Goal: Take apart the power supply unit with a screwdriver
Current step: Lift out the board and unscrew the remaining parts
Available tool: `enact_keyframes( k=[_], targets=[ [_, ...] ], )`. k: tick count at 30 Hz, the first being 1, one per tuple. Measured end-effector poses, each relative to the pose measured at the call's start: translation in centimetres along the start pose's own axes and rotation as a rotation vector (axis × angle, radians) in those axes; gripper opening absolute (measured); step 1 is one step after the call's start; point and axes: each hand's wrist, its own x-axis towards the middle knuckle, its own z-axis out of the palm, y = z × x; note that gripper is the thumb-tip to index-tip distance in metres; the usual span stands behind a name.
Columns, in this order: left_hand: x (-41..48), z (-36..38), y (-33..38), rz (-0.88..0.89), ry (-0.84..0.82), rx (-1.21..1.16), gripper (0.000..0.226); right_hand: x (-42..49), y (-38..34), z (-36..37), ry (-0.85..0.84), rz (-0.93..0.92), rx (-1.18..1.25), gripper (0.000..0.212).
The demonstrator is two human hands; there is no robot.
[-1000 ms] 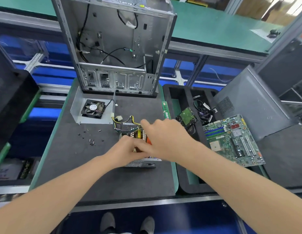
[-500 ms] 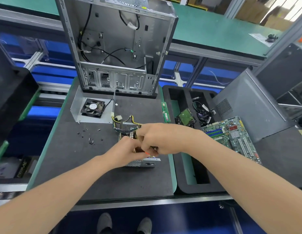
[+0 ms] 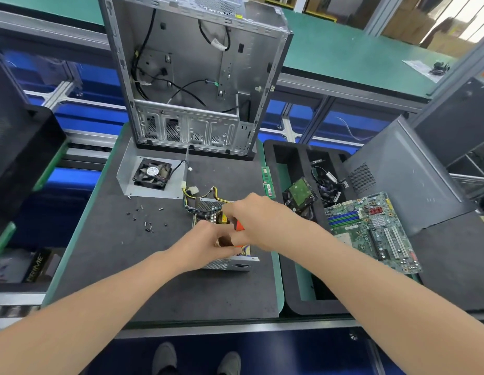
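The table (image 3: 105,266), topped with a dark mat edged in green, carries everything, and its broadest bare stretch lies along the near edge and the near-left corner, below both forearms. At the far edge the stripped computer case (image 3: 197,77) stands upright with its open side facing the camera, cables hanging loose inside. To the right, a grey side panel (image 3: 403,180) leans tilted behind a black foam tray (image 3: 289,301) that sits just beside the mat's right edge. A motherboard (image 3: 370,228) lies across the tray's right side, and a hard drive (image 3: 300,193) and a tangle of cables (image 3: 327,185) sit in its far compartments. A metal cover plate with a fan (image 3: 151,174) lies flat just in front of the case, left of centre.

The power supply unit (image 3: 227,263) rests near the middle of the mat, cover off, its yellow and black wire bundle (image 3: 197,196) spilling toward the case. The right hand (image 3: 259,223) is over it, its grip clenched on an orange-handled screwdriver (image 3: 238,226) pointing down into the unit. The left hand (image 3: 203,247) is pressed against the unit's near-left part; whether its grip clasps anything I cannot tell, as the fingers are hidden.

A memory stick (image 3: 268,182) lies along the mat's right edge. Small black screws (image 3: 147,220) are scattered on the mat, left of the unit and apart from it.
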Motion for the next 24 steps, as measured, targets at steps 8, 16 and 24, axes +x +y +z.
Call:
enact_keyframes(
  k=[8,16,24],
  targets=[
    [-0.1,0.0,0.0,0.059,0.04,0.013,0.003,-0.2,1.1,-1.6,-0.156,-0.481,-0.234,0.027],
    [-0.1,0.0,0.1,0.037,0.026,-0.067,0.013,-0.4,-1.6,1.1,0.165,0.18,-0.176,0.054],
    [-0.1,0.2,-0.2,0.017,0.07,0.022,0.03,-0.4,0.6,-1.2,-0.11,-0.276,-0.064,0.009]
  ],
)
